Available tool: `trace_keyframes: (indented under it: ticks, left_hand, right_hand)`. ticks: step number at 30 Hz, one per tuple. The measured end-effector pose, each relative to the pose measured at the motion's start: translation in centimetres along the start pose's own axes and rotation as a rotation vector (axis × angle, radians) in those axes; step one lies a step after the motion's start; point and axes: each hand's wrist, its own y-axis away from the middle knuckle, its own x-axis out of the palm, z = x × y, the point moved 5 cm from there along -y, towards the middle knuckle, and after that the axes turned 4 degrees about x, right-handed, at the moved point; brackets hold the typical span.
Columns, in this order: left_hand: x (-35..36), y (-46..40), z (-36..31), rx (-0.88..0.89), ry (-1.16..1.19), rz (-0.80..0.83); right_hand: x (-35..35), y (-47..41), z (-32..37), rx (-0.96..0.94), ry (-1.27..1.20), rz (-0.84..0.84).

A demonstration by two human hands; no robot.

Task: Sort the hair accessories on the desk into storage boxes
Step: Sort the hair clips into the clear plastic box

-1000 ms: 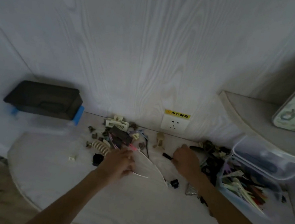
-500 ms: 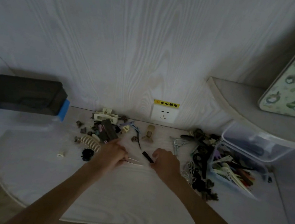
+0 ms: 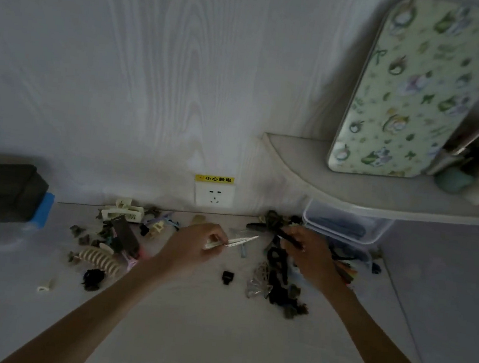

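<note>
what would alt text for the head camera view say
Over a white desk strewn with hair accessories, the left hand pinches a thin white hair clip and the right hand grips a black clip. Clear storage boxes sit at right under a shelf.

White clip (image 3: 238, 242) pinched; dark clip (image 3: 291, 241) gripped.

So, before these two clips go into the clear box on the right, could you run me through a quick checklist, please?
1. Left hand pinches the white clip: ok.
2. Right hand holds the black clip: ok.
3. Clear storage box within reach of the right hand: ok, it sits just beyond it.
4. Box open and free for dropping in: cannot tell, the shelf overhangs it.
5. Right compartment for each clip: cannot tell.
6. Loose accessories left on the desk: not ok, many remain.
</note>
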Motion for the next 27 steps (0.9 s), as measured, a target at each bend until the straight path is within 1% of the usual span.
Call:
trace_keyframes:
  ticks: [2, 4, 5, 7, 9, 11, 13, 15, 16, 18, 19, 21, 24, 26, 27]
  left_hand:
    - [2.4, -3.2, -3.1, 0.065, 0.038, 0.029]
    - [4.5, -5.6, -6.7, 0.134, 0.035, 0.059]
    - [5.4, -6.6, -8.6, 0.174, 0.023, 0.078]
    - [7.5, -8.0, -11.3, 0.22, -0.018, 0.129]
    - [9.2, -8.7, -12.0, 0.227, -0.05, 0.184]
    - [9.7, -8.5, -11.8, 0.253, -0.058, 0.207]
    - [8.8, -7.9, -11.0, 0.287, -0.029, 0.139]
    - [7.1, -6.5, -9.3, 0.278, -0.011, 0.027]
    - [6.1, -5.4, -7.9, 0.25, -0.019, -0.036]
    - [4.1, -2.8, -4.7, 0.17, -0.051, -0.157]
    - [3.2, -1.4, -2.8, 0.117, -0.077, -0.216]
    - [1.6, 1.5, 1.1, 0.007, -0.169, -0.317]
    - [-0.3, 5.9, 6.1, -0.164, -0.329, -0.358]
    - [-1.3, 8.2, 8.3, -0.24, -0.453, -0.35]
    - [-1.6, 9.5, 9.5, -0.269, -0.47, -0.338]
  right_hand:
    - [-4.3, 0.0, -3.1, 0.057, 0.02, -0.093]
    - [-7.1, 0.1, -5.6, 0.106, 0.023, -0.154]
    - [-7.8, 0.1, -6.5, 0.125, 0.081, -0.143]
    - [-8.2, -0.3, -8.3, 0.18, 0.189, -0.041]
    - [-8.1, -0.6, -9.3, 0.216, 0.207, 0.074]
    - [-8.3, -0.6, -8.9, 0.195, 0.225, 0.092]
    - [-8.4, -0.5, -7.4, 0.116, 0.246, -0.005]
    - [-7.5, -0.1, -4.9, 0.032, 0.215, -0.114]
    - [-6.4, -0.1, -3.5, -0.005, 0.179, -0.114]
    - [-2.9, -0.2, -0.8, -0.07, 0.115, -0.009]
    - [-0.9, -0.2, 0.6, -0.098, 0.133, 0.055]
    - [3.2, 0.1, 3.9, -0.218, 0.19, 0.127]
    - [10.0, 1.1, 8.7, -0.401, 0.203, 0.278]
    - [13.2, 1.4, 11.4, -0.483, 0.241, 0.313]
    - [14.8, 1.4, 12.8, -0.507, 0.258, 0.31]
